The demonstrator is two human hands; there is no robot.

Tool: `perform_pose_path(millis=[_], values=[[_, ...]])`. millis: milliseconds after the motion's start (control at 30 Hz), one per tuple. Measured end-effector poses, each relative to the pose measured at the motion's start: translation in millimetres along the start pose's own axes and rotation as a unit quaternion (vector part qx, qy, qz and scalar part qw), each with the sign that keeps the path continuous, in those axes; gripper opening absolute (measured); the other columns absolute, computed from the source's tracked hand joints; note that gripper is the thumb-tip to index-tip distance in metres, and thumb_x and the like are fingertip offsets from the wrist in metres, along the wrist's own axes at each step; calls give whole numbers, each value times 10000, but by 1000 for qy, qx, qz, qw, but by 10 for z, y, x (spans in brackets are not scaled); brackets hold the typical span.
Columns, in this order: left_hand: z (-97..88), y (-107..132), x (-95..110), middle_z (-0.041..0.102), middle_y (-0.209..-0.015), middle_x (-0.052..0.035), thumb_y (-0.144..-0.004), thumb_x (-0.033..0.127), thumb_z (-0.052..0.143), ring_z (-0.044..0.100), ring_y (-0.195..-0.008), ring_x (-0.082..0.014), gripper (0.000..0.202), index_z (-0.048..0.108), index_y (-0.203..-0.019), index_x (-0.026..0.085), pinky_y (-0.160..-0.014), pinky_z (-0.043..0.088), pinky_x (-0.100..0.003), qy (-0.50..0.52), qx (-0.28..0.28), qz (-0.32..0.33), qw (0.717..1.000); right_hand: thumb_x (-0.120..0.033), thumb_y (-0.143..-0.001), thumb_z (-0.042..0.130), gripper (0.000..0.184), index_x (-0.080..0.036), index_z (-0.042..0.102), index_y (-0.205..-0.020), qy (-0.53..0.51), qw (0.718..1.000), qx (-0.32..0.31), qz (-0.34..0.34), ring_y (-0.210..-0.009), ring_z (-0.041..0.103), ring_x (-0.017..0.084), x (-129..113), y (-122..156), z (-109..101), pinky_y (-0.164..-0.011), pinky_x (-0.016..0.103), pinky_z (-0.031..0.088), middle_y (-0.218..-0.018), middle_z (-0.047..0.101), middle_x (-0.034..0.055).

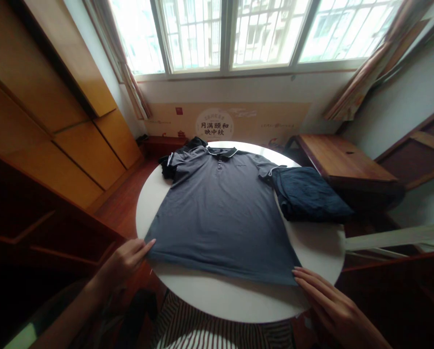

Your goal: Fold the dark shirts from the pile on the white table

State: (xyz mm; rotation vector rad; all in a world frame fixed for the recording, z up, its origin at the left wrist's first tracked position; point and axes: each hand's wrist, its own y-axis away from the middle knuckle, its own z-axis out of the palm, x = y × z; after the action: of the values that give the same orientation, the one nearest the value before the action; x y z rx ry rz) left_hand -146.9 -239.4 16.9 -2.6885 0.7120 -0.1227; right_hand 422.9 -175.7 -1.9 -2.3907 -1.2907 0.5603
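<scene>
A dark grey polo shirt (224,213) lies spread face up, its collar away from me and its hem towards me. It rests on a round white table (217,300). At the hem's left corner my left hand (129,254) pinches the cloth between thumb and fingers. My right hand (328,298) is at the right hem corner, fingers together over the edge and the thumb hidden below. The right sleeve end touches a folded dark blue garment (309,194). Some black cloth (168,167) lies by the far left sleeve.
A wooden desk (347,157) stands beyond the table on the right. Wooden cabinets (86,155) line the left wall. Below the window, a long printed box or panel (253,118) runs along the wall. Striped cloth (202,325) shows below the table's near edge.
</scene>
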Motion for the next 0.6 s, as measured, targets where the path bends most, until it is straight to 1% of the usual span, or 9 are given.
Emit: perform_pose_path(millis=[100,167,267,367,433,467,533,567,600], values=[[-62,97,-20,650,-904,-65,-885,40,476,623,-779,-177,532,538,-1369,253,-774,550,-315,-12,15,28,999,-99,-886,510,482,-206,573,-1351,0,1000,12,5,-1153,647,213,-16,37,-33,-958,285,570,-1259,670,87],[-103,140,-33,663,-929,-69,-889,49,476,631,-795,-181,508,561,-1345,257,-780,550,-319,2,13,41,999,-106,-889,515,439,-209,608,-1305,1,1000,11,12,-1139,655,210,-38,46,-47,-958,280,568,-1249,676,81],[-170,152,-41,664,-848,-52,-899,81,485,626,-727,-168,440,612,-1281,258,-712,549,-283,29,8,53,998,-121,-895,527,350,-206,661,-1207,6,1000,7,23,-1105,670,205,-103,25,-69,-941,272,574,-1211,694,78],[-230,48,-27,665,-822,-51,-912,164,525,616,-690,-170,308,674,-1163,262,-647,539,-273,62,3,52,997,-182,-902,585,201,-219,697,-1066,-13,998,4,62,-1042,688,203,-146,-91,-134,-906,277,583,-1125,718,71],[-248,-124,-3,668,-830,-50,-922,193,529,621,-709,-174,239,699,-1078,257,-641,532,-275,83,6,45,995,-219,-917,584,126,-228,701,-962,-33,994,20,103,-963,698,196,-85,-272,-210,-848,282,590,-1029,727,65],[-247,-250,11,668,-834,-48,-930,193,524,624,-721,-171,222,704,-1046,249,-648,529,-273,93,9,44,995,-234,-930,566,134,-227,698,-915,-40,991,35,126,-917,699,194,-10,-406,-253,-817,287,588,-978,725,64],[-215,-588,45,665,-838,-43,-949,189,512,624,-740,-161,207,706,-1009,227,-674,519,-269,110,16,50,993,-274,-948,530,202,-213,689,-840,-38,981,70,176,-847,690,194,241,-767,-339,-778,300,572,-902,712,69],[-183,-797,63,665,-848,-43,-958,197,510,624,-753,-158,201,705,-1003,217,-695,515,-271,116,13,58,991,-309,-945,536,218,-202,692,-835,-35,977,74,196,-849,685,201,411,-991,-376,-805,312,559,-902,708,75],[-139,-1029,81,664,-857,-44,-968,211,507,623,-763,-156,199,704,-995,209,-716,510,-276,121,8,67,990,-340,-934,550,231,-188,698,-841,-35,974,63,213,-866,681,208,604,-1237,-406,-827,316,547,-922,709,82]])
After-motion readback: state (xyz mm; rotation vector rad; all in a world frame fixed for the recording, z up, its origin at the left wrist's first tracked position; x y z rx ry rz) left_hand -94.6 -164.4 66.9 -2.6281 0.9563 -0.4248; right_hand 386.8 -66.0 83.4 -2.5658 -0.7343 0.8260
